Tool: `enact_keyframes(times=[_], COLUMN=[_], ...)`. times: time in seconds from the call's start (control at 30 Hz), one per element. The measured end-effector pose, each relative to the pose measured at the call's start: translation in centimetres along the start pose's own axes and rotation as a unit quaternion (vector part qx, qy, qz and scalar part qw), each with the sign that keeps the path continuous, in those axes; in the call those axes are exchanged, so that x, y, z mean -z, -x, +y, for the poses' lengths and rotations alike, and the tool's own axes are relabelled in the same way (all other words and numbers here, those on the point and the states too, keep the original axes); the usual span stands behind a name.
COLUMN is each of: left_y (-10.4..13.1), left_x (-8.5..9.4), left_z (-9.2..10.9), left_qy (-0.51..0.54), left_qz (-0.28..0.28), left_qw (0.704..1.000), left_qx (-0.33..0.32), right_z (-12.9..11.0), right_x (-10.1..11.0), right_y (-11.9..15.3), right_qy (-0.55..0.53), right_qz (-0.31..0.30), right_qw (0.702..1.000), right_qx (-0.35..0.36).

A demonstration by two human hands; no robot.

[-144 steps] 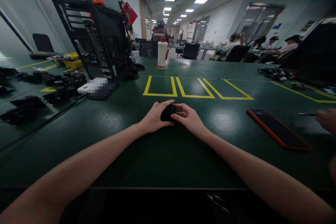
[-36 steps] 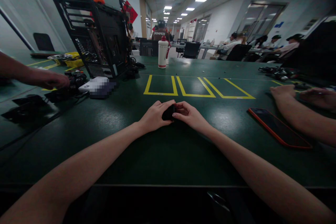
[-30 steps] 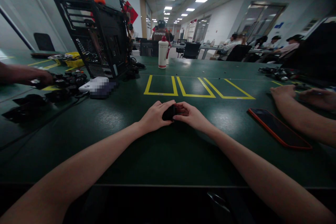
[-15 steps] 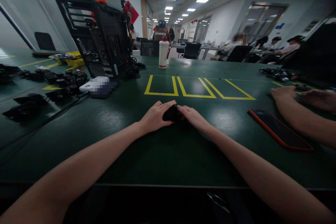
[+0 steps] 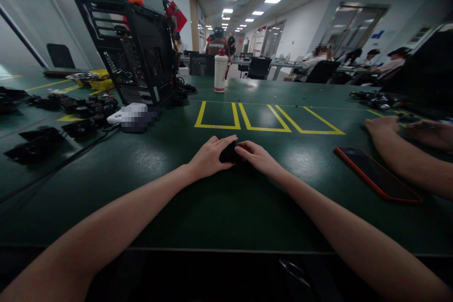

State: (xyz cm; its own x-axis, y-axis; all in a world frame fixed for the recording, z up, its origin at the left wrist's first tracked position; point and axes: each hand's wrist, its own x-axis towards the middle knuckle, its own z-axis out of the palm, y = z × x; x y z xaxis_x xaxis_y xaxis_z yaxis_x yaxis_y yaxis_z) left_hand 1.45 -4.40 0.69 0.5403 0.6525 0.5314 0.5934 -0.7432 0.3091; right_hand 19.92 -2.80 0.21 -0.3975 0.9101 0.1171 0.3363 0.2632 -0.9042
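My left hand is closed round a small black object low over the green table, thumb on the near side and fingers on the far side. My right hand is at the object's right side, with its thumb and fingers pinched together at that edge. Whether a small part sits between those right fingertips is too dark to make out. Beyond both hands, yellow tape outlines lie on the table.
A black computer case stands at the back left, near a white device and black parts. A white bottle stands farther back. At right are an orange-edged phone and another person's hands.
My right hand's fingers have drawn together and shifted slightly at the black object's right side. My left hand keeps its place round the object.
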Motion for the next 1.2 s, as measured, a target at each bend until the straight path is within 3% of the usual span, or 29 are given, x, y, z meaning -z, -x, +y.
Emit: enact_keyframes(times=[0.13, 0.3, 0.43, 0.67, 0.97, 1.2], left_y=[0.0, 0.2, 0.5, 0.3, 0.3, 0.1], left_x=[0.0, 0.1, 0.3, -0.1, -0.8, -0.8], left_z=[0.0, 0.2, 0.4, 0.1, -0.8, -1.0], left_qy=[-0.006, 0.002, 0.059, 0.16, 0.156, 0.236], left_qz=[-0.006, -0.001, 0.002, -0.009, -0.014, -0.057], left_qw=[1.0, 1.0, 0.998, 0.982, 0.975, 0.954], left_qx=[0.005, 0.01, 0.029, 0.097, 0.157, 0.178], right_z=[-0.5, -1.1, -1.2, -0.8, -0.7, -0.3], right_x=[-0.1, 0.0, 0.2, 0.2, 0.7, 0.5], right_y=[0.4, 0.9, 1.2, 0.9, 1.1, 0.9], right_qy=[-0.081, -0.107, -0.139, -0.054, -0.086, -0.107], right_qz=[-0.022, -0.023, -0.053, -0.038, -0.053, -0.062], right_qw=[0.996, 0.994, 0.988, 0.997, 0.994, 0.992], right_qx=[-0.006, -0.011, -0.034, -0.045, -0.034, -0.015])
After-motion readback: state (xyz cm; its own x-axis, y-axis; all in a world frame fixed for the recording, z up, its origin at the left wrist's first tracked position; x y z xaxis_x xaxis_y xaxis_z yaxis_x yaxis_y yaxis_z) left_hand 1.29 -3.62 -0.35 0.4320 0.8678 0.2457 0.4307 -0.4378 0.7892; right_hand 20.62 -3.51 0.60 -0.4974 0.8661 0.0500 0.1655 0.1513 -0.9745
